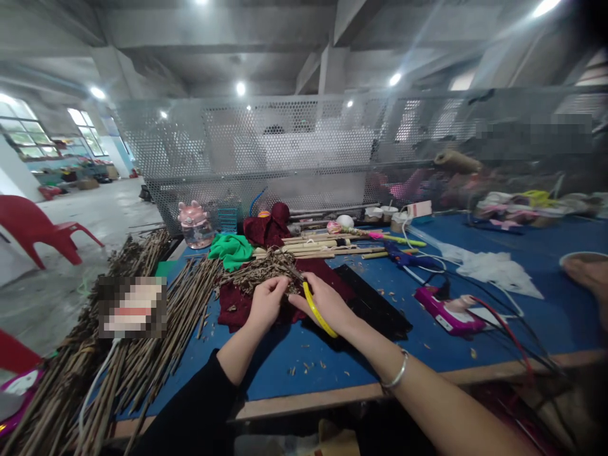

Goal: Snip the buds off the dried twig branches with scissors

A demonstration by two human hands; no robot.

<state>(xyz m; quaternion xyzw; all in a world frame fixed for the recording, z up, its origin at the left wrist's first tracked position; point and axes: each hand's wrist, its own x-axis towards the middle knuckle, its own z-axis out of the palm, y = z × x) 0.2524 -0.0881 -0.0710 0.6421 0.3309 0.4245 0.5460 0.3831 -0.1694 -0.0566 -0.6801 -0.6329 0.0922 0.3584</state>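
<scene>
My right hand (327, 303) is wrapped round a pair of yellow-handled shears (319, 315), whose dark metal end points up and to the left. Close beside it, my left hand (266, 303) is closed in a pinch; what sits between its fingertips is too small to make out. Just beyond both hands lies a heap of short cut twigs (259, 269). Under the heap and my hands spreads a dark red cloth (231, 311). Long thin sticks (187, 304) lie in a bundle to the left of my left hand.
A purple power strip (449, 313) with cables lies right, near a blue glue gun (403, 255). Behind the twigs are a green cloth (231, 251), pale rods (323, 246) and a pink jar (194, 225). A mesh screen (251, 145) borders the blue table (351, 373). Another person's hand (586, 272) is far right.
</scene>
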